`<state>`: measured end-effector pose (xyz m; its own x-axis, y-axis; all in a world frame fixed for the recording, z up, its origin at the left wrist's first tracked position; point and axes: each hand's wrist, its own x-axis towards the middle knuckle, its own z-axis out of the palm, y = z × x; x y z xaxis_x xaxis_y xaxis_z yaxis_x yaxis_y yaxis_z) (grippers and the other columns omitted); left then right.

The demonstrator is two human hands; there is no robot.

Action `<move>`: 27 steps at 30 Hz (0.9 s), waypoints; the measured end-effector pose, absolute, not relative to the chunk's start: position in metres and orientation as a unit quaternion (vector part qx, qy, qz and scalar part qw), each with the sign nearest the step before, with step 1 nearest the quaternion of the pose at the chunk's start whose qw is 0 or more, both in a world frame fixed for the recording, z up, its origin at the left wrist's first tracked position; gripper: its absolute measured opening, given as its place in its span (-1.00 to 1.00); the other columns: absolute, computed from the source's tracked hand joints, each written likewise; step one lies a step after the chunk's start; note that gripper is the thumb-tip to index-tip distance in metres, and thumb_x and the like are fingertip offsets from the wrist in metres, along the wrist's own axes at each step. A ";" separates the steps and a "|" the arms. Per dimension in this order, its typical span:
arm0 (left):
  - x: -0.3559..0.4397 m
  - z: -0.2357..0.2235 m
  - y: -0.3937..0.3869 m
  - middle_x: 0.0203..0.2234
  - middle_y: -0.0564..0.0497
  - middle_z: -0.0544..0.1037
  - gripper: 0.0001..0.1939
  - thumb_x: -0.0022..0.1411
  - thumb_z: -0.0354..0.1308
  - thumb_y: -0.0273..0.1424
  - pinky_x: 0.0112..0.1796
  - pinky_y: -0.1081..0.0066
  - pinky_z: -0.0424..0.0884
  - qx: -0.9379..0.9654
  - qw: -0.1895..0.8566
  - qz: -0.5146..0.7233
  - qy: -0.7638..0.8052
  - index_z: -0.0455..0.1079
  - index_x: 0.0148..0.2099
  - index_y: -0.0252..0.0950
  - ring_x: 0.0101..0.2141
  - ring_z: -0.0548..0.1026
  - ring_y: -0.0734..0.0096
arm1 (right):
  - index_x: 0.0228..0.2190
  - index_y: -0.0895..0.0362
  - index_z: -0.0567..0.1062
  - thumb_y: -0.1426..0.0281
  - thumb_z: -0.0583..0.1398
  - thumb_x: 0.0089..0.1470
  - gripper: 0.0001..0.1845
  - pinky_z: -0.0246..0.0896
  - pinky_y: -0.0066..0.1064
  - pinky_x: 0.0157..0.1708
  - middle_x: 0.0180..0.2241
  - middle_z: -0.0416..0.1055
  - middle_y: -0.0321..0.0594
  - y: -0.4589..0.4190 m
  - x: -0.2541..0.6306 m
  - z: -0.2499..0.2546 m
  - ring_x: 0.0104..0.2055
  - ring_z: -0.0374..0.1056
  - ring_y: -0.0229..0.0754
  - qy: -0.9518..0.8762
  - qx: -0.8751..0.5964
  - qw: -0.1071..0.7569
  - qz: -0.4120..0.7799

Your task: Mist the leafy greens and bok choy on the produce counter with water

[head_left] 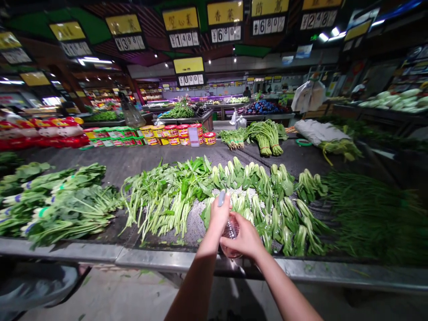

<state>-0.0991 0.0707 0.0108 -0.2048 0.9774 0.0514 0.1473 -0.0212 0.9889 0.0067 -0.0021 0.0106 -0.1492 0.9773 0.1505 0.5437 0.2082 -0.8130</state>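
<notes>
Bottle, see-through and pinkish, by the metal edge, with leafy greens past that edge. Right hand clamped around the side, likely to stop a slip; left hand up by the top, maybe for keeping steady (fingers mostly hidden, hard to tell if closed).

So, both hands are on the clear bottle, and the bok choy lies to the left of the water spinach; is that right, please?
Not quite: the head view shows the bok choy to the right of the water spinach. The left hand and right hand are both on the clear bottle.
</notes>
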 end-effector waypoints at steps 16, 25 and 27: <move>-0.062 0.008 0.076 -0.67 0.09 0.40 -0.61 0.14 0.05 -0.04 -0.55 0.48 0.23 0.563 0.405 0.449 0.563 0.32 -0.48 -0.27 -0.62 0.36 0.46 | -0.03 0.14 0.33 0.14 0.33 -0.32 -0.23 0.30 -0.30 -0.32 -0.25 0.49 -0.15 -0.007 0.034 0.001 -0.32 0.41 -0.10 -0.653 -0.582 0.371 0.312; -0.050 0.009 0.075 -0.56 0.04 0.47 -0.63 0.07 0.15 -0.06 -0.45 0.42 0.32 0.540 0.435 0.480 0.538 0.39 -0.40 -0.31 -0.53 0.42 0.42 | -0.03 0.14 0.34 0.18 0.32 -0.30 -0.26 0.31 -0.26 -0.23 -0.21 0.48 -0.13 -0.010 0.044 0.004 -0.24 0.42 -0.05 -0.645 -0.594 0.382 0.292; -0.047 0.011 0.074 -0.56 0.03 0.47 -0.63 0.07 0.16 -0.06 -0.44 0.41 0.33 0.542 0.438 0.481 0.532 0.39 -0.42 -0.31 -0.52 0.42 0.41 | -0.02 0.15 0.34 0.18 0.32 -0.29 -0.26 0.30 -0.25 -0.20 -0.20 0.48 -0.11 -0.011 0.045 0.005 -0.21 0.42 -0.04 -0.643 -0.597 0.385 0.288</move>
